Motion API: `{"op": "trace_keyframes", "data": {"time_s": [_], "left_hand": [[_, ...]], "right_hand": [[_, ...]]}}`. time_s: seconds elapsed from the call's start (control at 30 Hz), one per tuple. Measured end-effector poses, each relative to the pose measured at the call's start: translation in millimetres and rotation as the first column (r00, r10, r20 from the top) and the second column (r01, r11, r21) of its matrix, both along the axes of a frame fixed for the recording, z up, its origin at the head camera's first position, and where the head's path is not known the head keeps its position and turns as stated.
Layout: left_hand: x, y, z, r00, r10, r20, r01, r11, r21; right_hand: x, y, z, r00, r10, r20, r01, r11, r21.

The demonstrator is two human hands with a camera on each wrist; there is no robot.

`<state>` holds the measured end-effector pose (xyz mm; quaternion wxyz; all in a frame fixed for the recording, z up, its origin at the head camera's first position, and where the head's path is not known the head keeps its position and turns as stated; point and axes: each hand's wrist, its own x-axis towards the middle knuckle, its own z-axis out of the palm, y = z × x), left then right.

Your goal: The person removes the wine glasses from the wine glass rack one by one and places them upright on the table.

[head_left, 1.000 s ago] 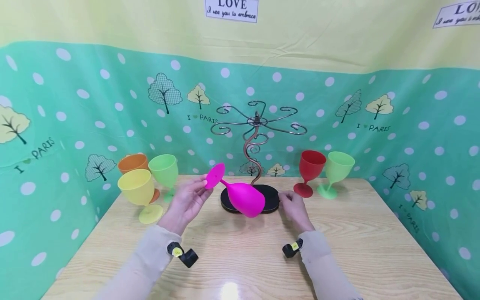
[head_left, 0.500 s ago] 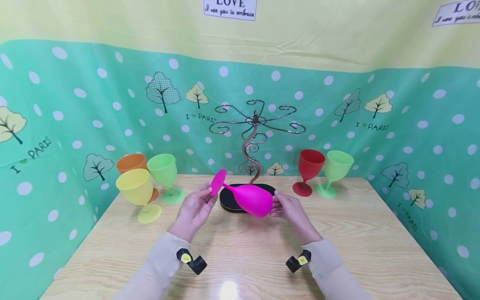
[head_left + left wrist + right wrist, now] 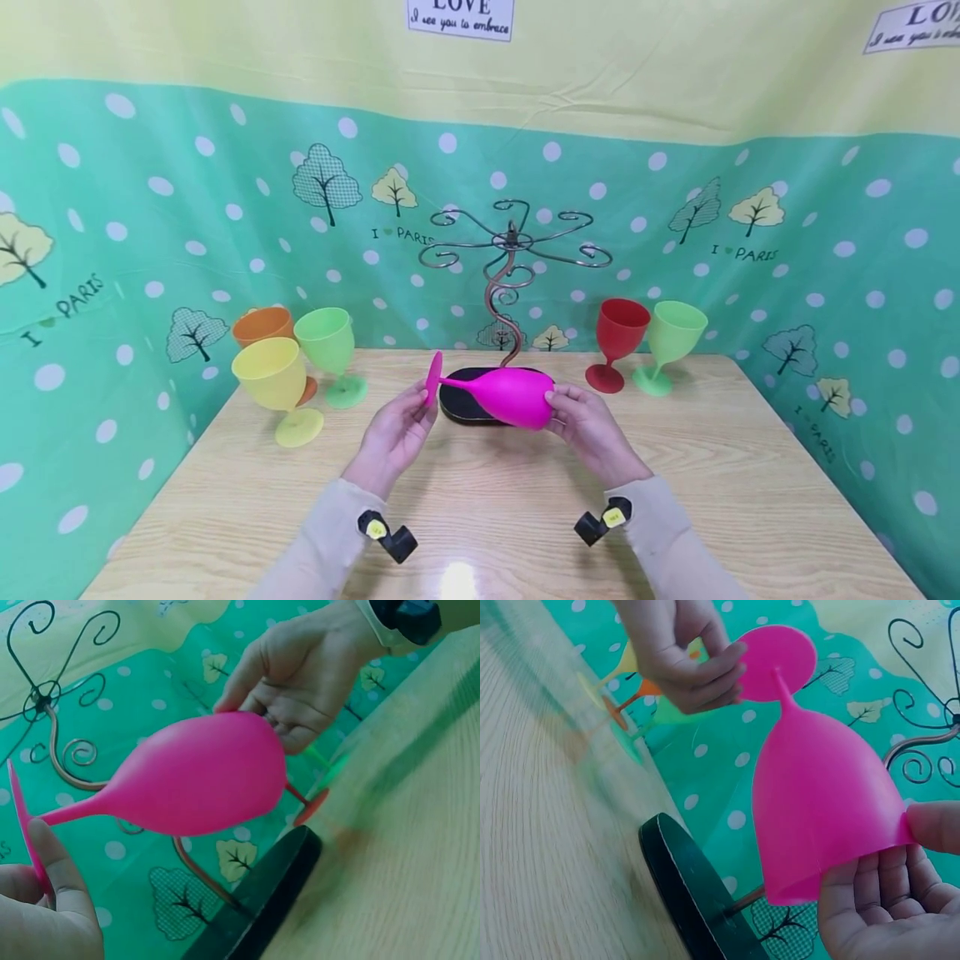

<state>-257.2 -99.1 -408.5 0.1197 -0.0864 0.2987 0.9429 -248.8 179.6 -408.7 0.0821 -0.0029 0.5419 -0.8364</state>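
A magenta goblet is held on its side in the air, in front of the black base of a metal rack. My left hand pinches the edge of its round foot; the left wrist view shows thumb and fingers on either side of the foot. At the other end my right hand grips the rim of the bowl. In the right wrist view the thumb lies outside the bowl and the fingers reach in at its mouth.
Behind the goblet stands the scrolled wire rack on its black base. Orange, yellow and green goblets stand at left; red and green ones stand at right. A polka-dot cloth hangs around the wooden table.
My right hand has left the rack base's edge and taken hold of the bowl's rim. The goblet has shifted a little right and levelled out, its foot lowered by my left hand.
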Motion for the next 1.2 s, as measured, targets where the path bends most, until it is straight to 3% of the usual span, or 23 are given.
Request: {"op": "trace_keyframes", "data": {"time_s": [0.17,0.43,0.7,0.8,0.93,1.2], "left_hand": [[0.5,0.3,-7.7,1.0,-0.008,-0.003,0.008,0.999,-0.033],[3.3,3.0,-19.6,0.998,-0.052,-0.037,0.046,0.99,-0.136],[2.1,6.8,-30.3,0.998,-0.048,-0.041,0.038,0.973,-0.227],[-3.2,8.2,-33.3,0.999,-0.043,-0.031,0.031,0.943,-0.33],[-12.7,8.5,-35.9,0.999,-0.033,-0.021,0.02,0.885,-0.466],[-33.1,13.6,-39.6,1.0,-0.024,0.014,0.027,0.78,-0.625]], "right_hand": [[2.5,0.5,5.0,0.999,0.038,-0.001,-0.038,0.999,-0.039],[7.9,7.0,14.7,1.0,0.025,-0.013,-0.025,0.999,-0.025],[14.3,22.9,26.7,0.997,0.037,-0.067,-0.031,0.996,0.086],[16.6,35.7,33.2,0.995,0.035,-0.095,-0.019,0.985,0.169],[20.5,54.3,42.0,0.993,0.026,-0.118,0.011,0.955,0.296],[21.2,83.9,55.9,0.987,0.02,-0.158,0.059,0.876,0.479]]}}
